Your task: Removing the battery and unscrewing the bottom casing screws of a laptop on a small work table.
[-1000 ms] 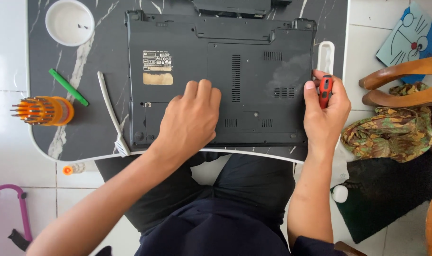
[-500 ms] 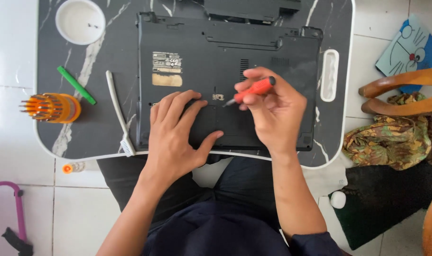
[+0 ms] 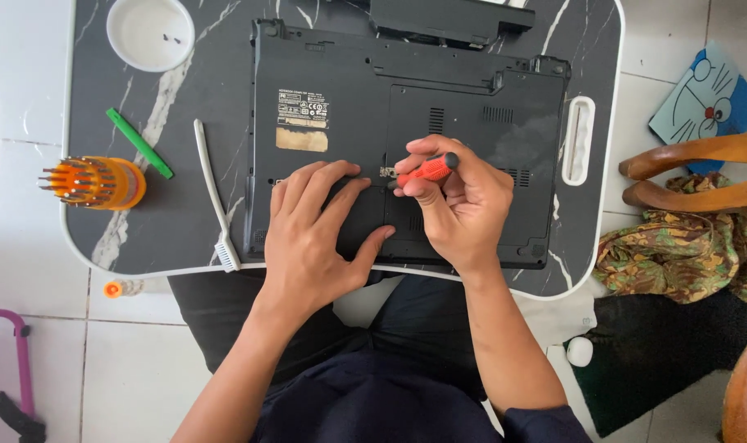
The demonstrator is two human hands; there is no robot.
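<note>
A black laptop point(image 3: 472, 90) lies bottom-up on a dark marble-patterned lap table point(image 3: 185, 205). My left hand point(image 3: 320, 238) rests flat on the laptop's lower cover, fingers spread. Gripping a red-handled screwdriver point(image 3: 427, 170), my right hand point(image 3: 459, 205) points its tip left at a small metal spot near the middle of the base. A detached black battery point(image 3: 447, 18) lies along the laptop's far edge.
A white bowl point(image 3: 150, 33) with small screws sits at the table's far left. A green pry tool point(image 3: 139, 143), a white brush point(image 3: 213, 193) and an orange bit holder point(image 3: 94, 182) lie left of the laptop. Wooden chair legs point(image 3: 693, 172) and patterned cloth point(image 3: 685, 246) are on the right.
My right hand came from the laptop's right edge to its middle with the screwdriver, tip now at the base. The left hand slid slightly and stays flat on the cover.
</note>
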